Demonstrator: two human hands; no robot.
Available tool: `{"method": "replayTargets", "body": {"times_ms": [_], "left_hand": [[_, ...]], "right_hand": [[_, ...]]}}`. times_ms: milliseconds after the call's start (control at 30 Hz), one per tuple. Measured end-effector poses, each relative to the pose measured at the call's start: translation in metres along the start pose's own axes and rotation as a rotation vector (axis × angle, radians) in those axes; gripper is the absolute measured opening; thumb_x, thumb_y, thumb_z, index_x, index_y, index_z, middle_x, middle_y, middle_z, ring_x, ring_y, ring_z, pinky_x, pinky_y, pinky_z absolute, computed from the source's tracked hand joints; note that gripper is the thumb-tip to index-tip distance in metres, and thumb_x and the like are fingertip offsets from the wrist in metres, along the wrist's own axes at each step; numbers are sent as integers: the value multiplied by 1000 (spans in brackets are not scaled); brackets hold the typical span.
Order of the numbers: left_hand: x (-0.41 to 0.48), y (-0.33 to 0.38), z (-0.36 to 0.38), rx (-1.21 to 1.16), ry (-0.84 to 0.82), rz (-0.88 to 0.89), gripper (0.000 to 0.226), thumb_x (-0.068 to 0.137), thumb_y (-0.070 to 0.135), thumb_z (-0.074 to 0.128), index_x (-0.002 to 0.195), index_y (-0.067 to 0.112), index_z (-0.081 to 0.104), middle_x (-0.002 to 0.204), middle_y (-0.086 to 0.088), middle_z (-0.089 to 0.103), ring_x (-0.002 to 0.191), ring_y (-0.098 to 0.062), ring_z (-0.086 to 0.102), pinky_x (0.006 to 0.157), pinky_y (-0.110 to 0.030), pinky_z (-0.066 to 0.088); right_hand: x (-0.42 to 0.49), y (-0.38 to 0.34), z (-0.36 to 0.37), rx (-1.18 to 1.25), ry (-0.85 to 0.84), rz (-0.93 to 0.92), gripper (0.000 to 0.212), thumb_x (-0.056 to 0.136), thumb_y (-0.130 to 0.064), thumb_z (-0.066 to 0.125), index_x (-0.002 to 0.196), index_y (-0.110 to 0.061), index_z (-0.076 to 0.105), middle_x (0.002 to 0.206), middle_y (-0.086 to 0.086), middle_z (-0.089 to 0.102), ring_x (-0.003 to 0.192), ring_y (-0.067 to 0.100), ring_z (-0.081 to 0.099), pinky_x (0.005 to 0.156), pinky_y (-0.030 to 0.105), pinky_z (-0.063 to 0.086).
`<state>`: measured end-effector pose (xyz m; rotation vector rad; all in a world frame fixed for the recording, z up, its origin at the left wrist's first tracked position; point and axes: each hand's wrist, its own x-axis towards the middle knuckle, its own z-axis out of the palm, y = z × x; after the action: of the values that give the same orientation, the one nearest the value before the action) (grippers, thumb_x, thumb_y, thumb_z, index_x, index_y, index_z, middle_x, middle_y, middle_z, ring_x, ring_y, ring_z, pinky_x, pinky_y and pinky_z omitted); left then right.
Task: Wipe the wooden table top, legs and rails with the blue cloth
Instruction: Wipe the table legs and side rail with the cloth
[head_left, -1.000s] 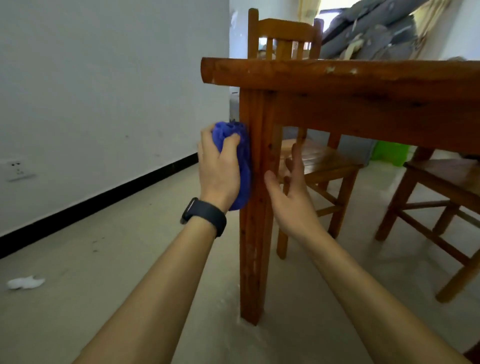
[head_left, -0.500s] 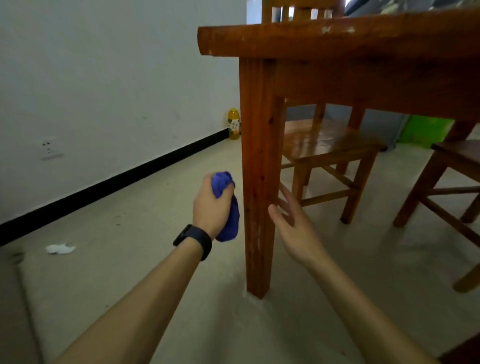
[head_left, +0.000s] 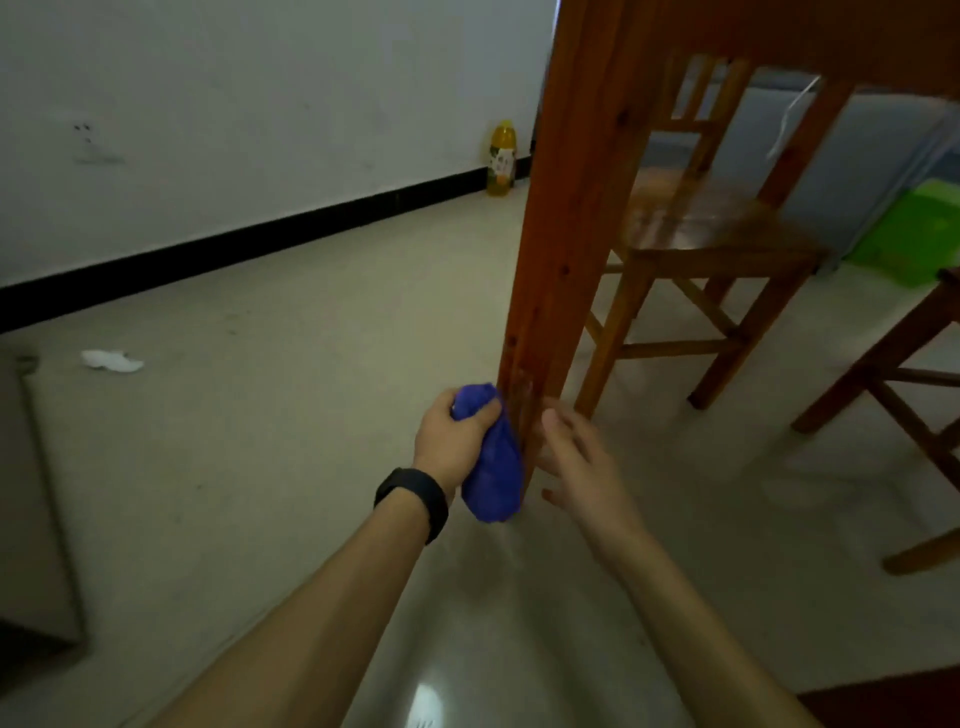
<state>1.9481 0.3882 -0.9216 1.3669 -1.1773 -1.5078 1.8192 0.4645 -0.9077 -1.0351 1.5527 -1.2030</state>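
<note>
Head view: the left hand (head_left: 457, 441) grips the cloth (head_left: 493, 470), thumb and fingers curled round its upper end. The cloth is deep blue, bunched into a long, soft wad with fine creases. A small knob of it shows above the fist and the larger part hangs below. It lies against the left face of the table leg (head_left: 566, 234), low down near the foot, its bottom end just above the floor (head_left: 260, 441).

The leg is reddish-brown wood with dark knots and a paler, worn patch beside the cloth. The right hand (head_left: 576, 457) is on the leg's other side, fingers loosely spread and holding nothing. It is blurred, so contact with the wood cannot be told. A black band (head_left: 415, 501) sits on the left wrist.

Behind the leg stands a wooden chair (head_left: 701, 234). A yellow bottle (head_left: 503, 158) stands by the wall, and a white scrap (head_left: 111, 360) lies on the floor at left.
</note>
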Motion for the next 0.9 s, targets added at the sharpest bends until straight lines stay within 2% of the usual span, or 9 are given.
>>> {"method": "replayTargets", "body": {"times_ms": [100, 233, 333, 433, 533, 667, 733, 833, 900], "left_hand": [[1, -16, -17, -134, -104, -149, 29, 88, 28, 73, 112, 17, 63, 107, -7, 71, 93, -22, 70, 76, -38, 60], [6, -7, -34, 98, -346, -255, 35, 84, 34, 76, 114, 20, 66, 108, -1, 72, 97, -17, 68, 68, -28, 56], [17, 1, -39, 207, -488, -284, 34, 86, 37, 71, 118, 28, 64, 114, 4, 69, 107, -16, 62, 80, -34, 51], [33, 10, -36, 106, -396, -216, 37, 91, 33, 59, 128, 29, 59, 124, 5, 61, 121, -19, 53, 93, -40, 43], [49, 14, -34, -4, -255, -123, 42, 97, 37, 48, 139, 29, 51, 136, 3, 55, 129, -21, 46, 98, -40, 35], [62, 12, -27, -26, -352, -102, 49, 99, 58, 32, 130, 31, 60, 131, 11, 57, 130, -17, 45, 111, -48, 28], [66, 7, -25, -64, -388, -89, 54, 97, 63, 28, 120, 32, 67, 125, 14, 60, 129, -15, 47, 114, -49, 25], [74, -5, -25, -62, -397, -19, 58, 97, 65, 25, 118, 34, 69, 128, 15, 63, 127, -10, 50, 115, -47, 25], [77, -15, -26, -64, -414, 29, 58, 99, 63, 23, 123, 34, 67, 130, 16, 62, 127, -4, 49, 115, -38, 24]], "right_hand": [[-4, 26, 36, 0, -76, 9, 47, 93, -50, 54, 137, -38, 46, 132, -16, 55, 115, 1, 59, 93, 27, 54], [-9, 48, 61, -66, -5, -45, 52, 96, -34, 59, 144, -31, 39, 130, -15, 57, 112, -1, 60, 93, 25, 54], [-7, 44, 57, -225, 137, -82, 41, 98, -27, 54, 135, -38, 40, 123, -19, 57, 111, 2, 60, 91, 23, 50], [-2, 35, 43, -493, 356, -159, 45, 96, -30, 54, 138, -35, 40, 130, -13, 55, 114, 6, 55, 97, 34, 49], [-4, 16, 28, -742, 522, -339, 55, 92, -31, 59, 143, -31, 37, 131, -5, 50, 108, 3, 49, 92, 28, 48], [5, -23, 20, -1100, 666, -719, 66, 84, -26, 62, 145, -18, 37, 130, 15, 42, 108, 21, 44, 89, 31, 39], [20, -35, 20, -1217, 686, -797, 65, 86, -28, 57, 147, -19, 37, 129, 20, 43, 108, 29, 43, 89, 37, 40], [45, -17, 24, -1337, 715, -650, 66, 87, -23, 56, 149, -26, 34, 133, 20, 41, 111, 39, 44, 90, 48, 44], [47, 27, 29, -1485, 500, -437, 68, 87, -20, 58, 150, -29, 33, 136, 17, 39, 114, 40, 45, 89, 48, 48]]}}
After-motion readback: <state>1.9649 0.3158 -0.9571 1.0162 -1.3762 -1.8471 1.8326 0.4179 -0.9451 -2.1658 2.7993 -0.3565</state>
